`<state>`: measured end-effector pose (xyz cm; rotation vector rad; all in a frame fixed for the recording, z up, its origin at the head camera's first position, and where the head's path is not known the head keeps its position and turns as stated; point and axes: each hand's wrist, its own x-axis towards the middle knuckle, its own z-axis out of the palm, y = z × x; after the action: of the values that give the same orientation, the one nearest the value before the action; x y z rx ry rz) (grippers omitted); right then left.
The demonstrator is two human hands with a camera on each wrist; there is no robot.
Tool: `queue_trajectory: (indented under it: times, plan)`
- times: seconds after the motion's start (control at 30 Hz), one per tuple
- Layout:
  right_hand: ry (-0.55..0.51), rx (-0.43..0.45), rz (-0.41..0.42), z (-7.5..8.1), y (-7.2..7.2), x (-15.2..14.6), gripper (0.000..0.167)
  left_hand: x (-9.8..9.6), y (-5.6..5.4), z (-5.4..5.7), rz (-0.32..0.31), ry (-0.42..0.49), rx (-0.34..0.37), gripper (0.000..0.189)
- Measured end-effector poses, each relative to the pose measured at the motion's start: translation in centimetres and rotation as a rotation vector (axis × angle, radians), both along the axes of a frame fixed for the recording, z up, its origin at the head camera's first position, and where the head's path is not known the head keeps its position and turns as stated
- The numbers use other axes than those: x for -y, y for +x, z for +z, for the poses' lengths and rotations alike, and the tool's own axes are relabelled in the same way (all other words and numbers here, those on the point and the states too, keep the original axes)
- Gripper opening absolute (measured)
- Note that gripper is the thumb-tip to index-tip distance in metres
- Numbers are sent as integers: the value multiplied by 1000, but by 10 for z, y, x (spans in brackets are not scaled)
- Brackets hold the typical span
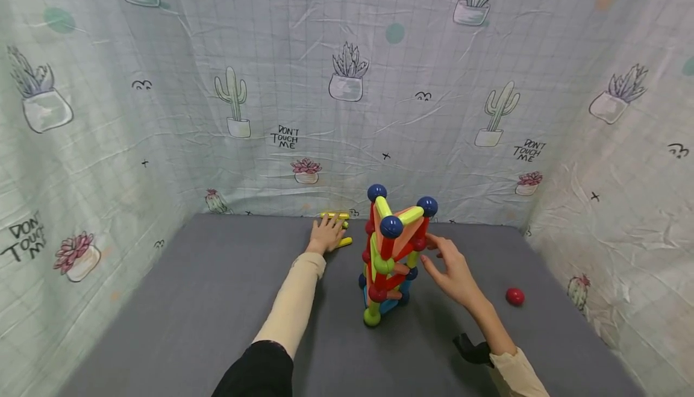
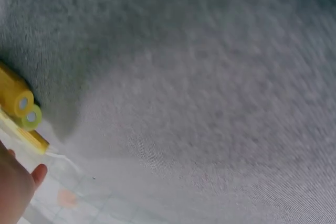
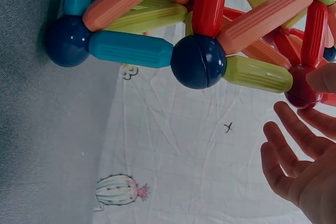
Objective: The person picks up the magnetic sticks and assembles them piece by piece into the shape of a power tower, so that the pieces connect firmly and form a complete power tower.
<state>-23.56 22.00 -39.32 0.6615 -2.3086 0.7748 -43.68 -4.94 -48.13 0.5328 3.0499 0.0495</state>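
Note:
A tall tower (image 1: 382, 248) of coloured rods joined by balls stands upright. My right hand (image 1: 454, 271) is at its right side, thumb and fingers apart and loosely bent. In the right wrist view the thumb overlaps a red ball (image 3: 303, 94) of the tower, with other fingertips close below it; whether they press it I cannot tell. Near the back edge my left hand (image 1: 325, 235) reaches palm down, fingers spread, over loose yellow rods (image 1: 345, 242). The left wrist view shows a yellow rod (image 2: 14, 95) beside a yellow-green one (image 2: 32, 118); contact with the fingers is hidden.
A loose red ball (image 1: 515, 296) lies on the grey table (image 1: 217, 300) to the right. A black strap (image 1: 470, 349) hangs by the right wrist. Behind the table and along both sides hangs a cactus-print curtain (image 1: 303, 102).

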Motion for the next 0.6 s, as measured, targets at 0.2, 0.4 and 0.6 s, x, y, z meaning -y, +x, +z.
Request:
queue_trajectory:
  times: [0.2, 0.4, 0.6]
  plan:
    - [-4, 2, 7, 2, -1, 0, 45, 0, -3, -1, -22, -18, -3, 48]
    - [-10, 8, 6, 3, 0, 1, 45, 13, -1, 2, 56, 12, -88, 42]
    - [-15, 16, 16, 0, 1, 0, 47, 45, 1, -7, 101, 25, -114, 32]
